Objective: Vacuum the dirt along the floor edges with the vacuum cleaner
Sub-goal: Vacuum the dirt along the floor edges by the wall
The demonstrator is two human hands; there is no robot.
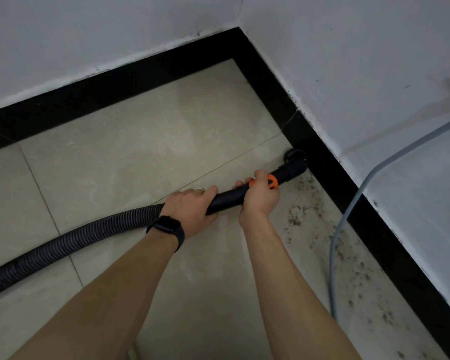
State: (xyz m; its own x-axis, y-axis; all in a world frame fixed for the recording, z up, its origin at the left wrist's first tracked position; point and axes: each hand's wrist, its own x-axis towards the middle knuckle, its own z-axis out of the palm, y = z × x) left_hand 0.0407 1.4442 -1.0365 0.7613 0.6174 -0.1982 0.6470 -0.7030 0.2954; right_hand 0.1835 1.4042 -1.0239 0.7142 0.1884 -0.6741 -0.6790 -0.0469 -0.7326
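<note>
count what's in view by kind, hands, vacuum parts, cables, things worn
hands: 2, left hand and right hand
vacuum hose: 1
wand: 1
brush nozzle: 1
grey cable: 1
wristwatch: 1
ring: 1
total: 8

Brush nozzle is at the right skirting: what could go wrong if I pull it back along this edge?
1. The thin grey cable lies across the dirty strip of floor, so the round black brush nozzle could snag or drag it.
2. The dark dirt specks spread away from the black skirting, so one narrow pass may miss some.
</note>
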